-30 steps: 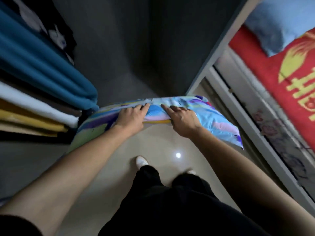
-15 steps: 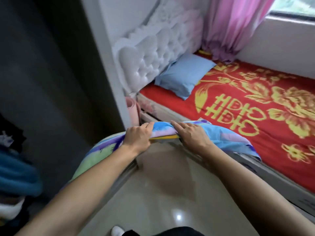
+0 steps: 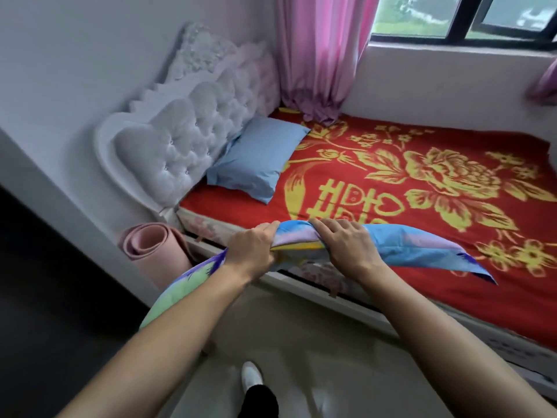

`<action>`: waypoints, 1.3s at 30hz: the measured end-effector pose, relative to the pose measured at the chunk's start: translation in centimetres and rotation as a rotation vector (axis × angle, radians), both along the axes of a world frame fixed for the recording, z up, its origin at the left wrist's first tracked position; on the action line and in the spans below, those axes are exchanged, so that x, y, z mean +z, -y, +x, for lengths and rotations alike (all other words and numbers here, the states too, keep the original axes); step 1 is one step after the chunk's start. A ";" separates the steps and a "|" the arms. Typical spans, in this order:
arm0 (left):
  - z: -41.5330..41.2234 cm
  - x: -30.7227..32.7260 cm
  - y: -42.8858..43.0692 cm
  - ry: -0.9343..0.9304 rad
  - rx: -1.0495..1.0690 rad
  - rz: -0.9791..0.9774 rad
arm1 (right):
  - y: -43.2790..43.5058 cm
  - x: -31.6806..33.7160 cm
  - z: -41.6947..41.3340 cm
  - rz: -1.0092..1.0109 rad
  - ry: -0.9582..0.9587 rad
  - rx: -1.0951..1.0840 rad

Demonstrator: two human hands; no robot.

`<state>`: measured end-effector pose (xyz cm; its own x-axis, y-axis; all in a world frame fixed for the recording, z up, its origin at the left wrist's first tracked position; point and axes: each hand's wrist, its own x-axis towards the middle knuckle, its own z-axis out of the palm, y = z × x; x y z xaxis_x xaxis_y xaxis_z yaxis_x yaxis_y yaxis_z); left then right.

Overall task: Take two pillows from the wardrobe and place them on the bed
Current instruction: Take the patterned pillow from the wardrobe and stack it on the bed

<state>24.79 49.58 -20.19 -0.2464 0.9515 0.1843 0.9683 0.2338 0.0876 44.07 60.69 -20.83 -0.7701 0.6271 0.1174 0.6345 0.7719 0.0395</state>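
I hold a multicoloured pillow (image 3: 422,251) level in front of me, over the near edge of the bed (image 3: 391,188). My left hand (image 3: 251,247) grips its top edge near the middle, and my right hand (image 3: 346,245) grips the same edge just to the right. The pillow's green left end hangs down behind my left forearm. A plain blue pillow (image 3: 259,155) lies on the red and gold bedspread, leaning against the white tufted headboard (image 3: 180,140). The wardrobe's dark side (image 3: 45,297) is at the left edge.
A rolled pink mat (image 3: 150,245) stands on the floor between the wardrobe's side and the bed's corner. A pink curtain (image 3: 316,55) hangs at the bed's far corner under a window (image 3: 464,16). My white shoe (image 3: 251,375) stands on the glossy floor below.
My view has swung from the wardrobe's folded blankets round to the bed. Both hands keep the same grip on the multicoloured pillow, which now reaches over the bed's edge.
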 end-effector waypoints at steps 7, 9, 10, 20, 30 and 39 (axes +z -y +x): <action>-10.4 1.7 -9.9 0.041 -0.003 0.080 | -9.7 2.1 -10.0 0.061 0.040 -0.015; -13.8 2.2 -12.3 0.039 0.003 0.095 | -12.5 2.9 -13.1 0.103 0.050 0.015; -15.4 2.5 -13.5 0.037 0.008 0.104 | -13.8 3.2 -14.5 0.126 0.057 0.029; -25.7 3.0 -27.5 0.074 0.045 0.180 | -26.8 3.4 -24.9 0.161 -0.020 -0.009; -30.3 2.8 -44.5 0.221 0.058 0.242 | -43.2 0.8 -30.7 0.076 -0.162 -0.178; -37.0 1.2 -53.1 0.320 0.131 0.257 | -51.8 -2.0 -38.2 -0.007 -0.325 -0.212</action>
<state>-12.16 102.71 -18.98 -0.4456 0.8413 0.3061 0.8463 0.2843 0.4506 5.91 112.44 -22.86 -0.5468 0.7697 0.3296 0.7584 0.6221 -0.1947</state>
